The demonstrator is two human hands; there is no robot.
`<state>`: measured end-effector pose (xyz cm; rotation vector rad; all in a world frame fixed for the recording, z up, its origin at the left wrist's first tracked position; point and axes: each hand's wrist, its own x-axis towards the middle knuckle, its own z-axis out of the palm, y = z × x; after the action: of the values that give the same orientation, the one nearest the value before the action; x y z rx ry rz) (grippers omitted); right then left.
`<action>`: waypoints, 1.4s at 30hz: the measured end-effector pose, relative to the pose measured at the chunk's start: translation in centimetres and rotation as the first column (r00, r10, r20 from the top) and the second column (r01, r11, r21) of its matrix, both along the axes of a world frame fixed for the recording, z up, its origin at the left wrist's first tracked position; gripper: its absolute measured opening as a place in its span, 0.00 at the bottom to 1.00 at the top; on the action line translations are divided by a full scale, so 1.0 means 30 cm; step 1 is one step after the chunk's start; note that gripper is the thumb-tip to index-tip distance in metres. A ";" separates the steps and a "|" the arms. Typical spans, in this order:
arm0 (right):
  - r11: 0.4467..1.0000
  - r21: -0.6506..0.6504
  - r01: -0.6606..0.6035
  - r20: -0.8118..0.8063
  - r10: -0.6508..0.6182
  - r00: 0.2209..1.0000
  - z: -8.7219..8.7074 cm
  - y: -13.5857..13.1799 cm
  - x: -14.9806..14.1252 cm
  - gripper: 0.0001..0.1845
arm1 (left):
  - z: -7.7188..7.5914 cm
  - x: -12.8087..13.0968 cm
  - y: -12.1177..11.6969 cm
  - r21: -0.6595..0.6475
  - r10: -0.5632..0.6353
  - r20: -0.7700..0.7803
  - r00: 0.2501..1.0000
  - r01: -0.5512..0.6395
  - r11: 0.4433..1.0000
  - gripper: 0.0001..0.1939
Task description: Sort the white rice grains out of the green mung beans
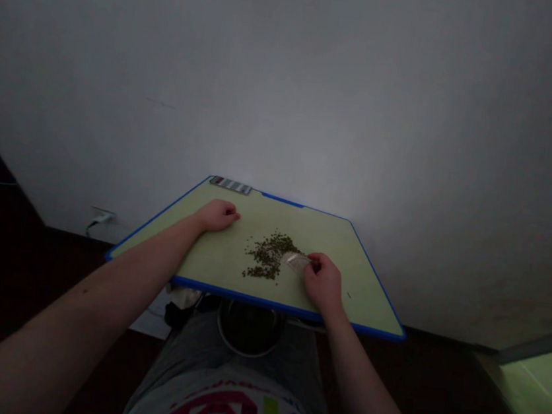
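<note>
On a pale board with a blue rim [154, 226] lies a loose heap of small dark brown-green grains [268, 252], some scattered around its edges. My right hand [322, 280] pinches a small clear plastic piece, card-like or a little bag [296, 260], whose far end touches the heap's right side. My left hand [219, 215] rests on the board to the left of the heap with fingers curled in; whether anything tiny is between them I cannot make out. Below the board's near edge, a round dark bowl [249, 330] sits between my legs.
A grey striped flat object, perhaps a phone or calculator [231, 185], lies at the board's far left corner. The board's far edge stands close to a pale wall [289, 89]. A plug in a wall socket [102, 217] is at left. A tiny dark bit [349, 295] lies right of my right hand.
</note>
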<state>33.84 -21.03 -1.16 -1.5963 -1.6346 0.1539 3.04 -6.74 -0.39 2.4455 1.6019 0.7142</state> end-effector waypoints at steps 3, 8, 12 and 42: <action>1.000 0.015 -0.005 -0.006 0.005 1.000 0.003 -0.005 0.000 0.15 | -0.002 -0.002 0.002 -0.004 -0.003 0.000 1.000 0.003 1.000 0.18; 0.997 0.008 -0.083 -0.017 0.083 0.996 0.006 -0.011 -0.003 0.13 | -0.004 -0.004 0.005 -0.005 -0.001 -0.007 1.000 0.001 1.000 0.18; 0.990 -0.019 -0.141 -0.010 0.141 0.990 0.002 -0.007 -0.003 0.12 | -0.006 -0.004 0.007 0.004 0.003 -0.019 1.000 -0.003 1.000 0.18; 0.958 -0.137 -0.253 0.035 0.260 0.965 0.019 -0.066 0.011 0.12 | 0.001 0.001 0.001 0.005 -0.007 -0.024 1.000 0.007 1.000 0.18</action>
<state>34.17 -23.02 -0.60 -1.4882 -1.9038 0.3647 3.06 -6.72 -0.35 2.4713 1.6013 0.6905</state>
